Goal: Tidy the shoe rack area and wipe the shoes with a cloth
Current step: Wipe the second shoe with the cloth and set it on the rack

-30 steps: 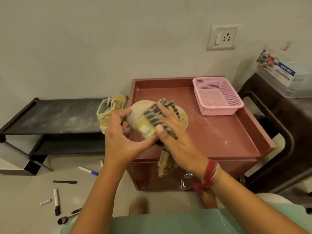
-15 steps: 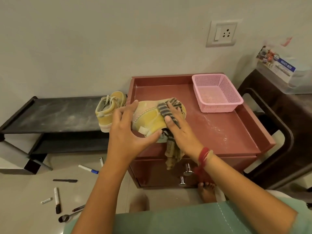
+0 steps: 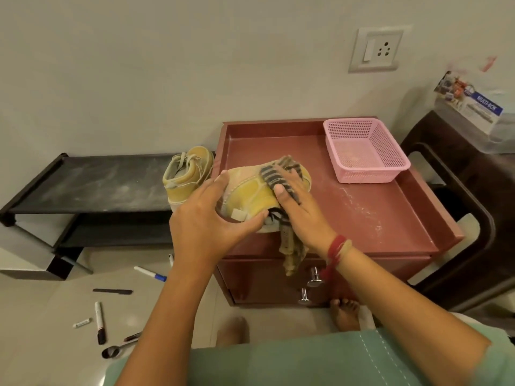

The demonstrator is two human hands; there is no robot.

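A yellow shoe [image 3: 250, 195] lies on its side over the front left of the red cabinet top [image 3: 370, 218]. My left hand [image 3: 206, 224] grips its heel end. My right hand [image 3: 301, 210] presses a striped cloth [image 3: 274, 176] onto the shoe's upper; the cloth's tail [image 3: 292, 249] hangs down over the cabinet front. The matching yellow shoe [image 3: 186, 176] stands upright on the right end of the black shoe rack [image 3: 92, 185], touching the cabinet's side.
A pink mesh basket [image 3: 362, 151] sits at the cabinet's back right. Markers [image 3: 99, 321], a pen [image 3: 150, 273], a black strip and a spoon [image 3: 114, 351] lie on the floor at left. A dark chair [image 3: 471, 218] with a plastic box stands right. My bare feet are below the cabinet.
The shoe has turned from sole-facing-me to lying on its side, lower toward the cabinet top. My right hand has slid the cloth along the upper toward the toe.
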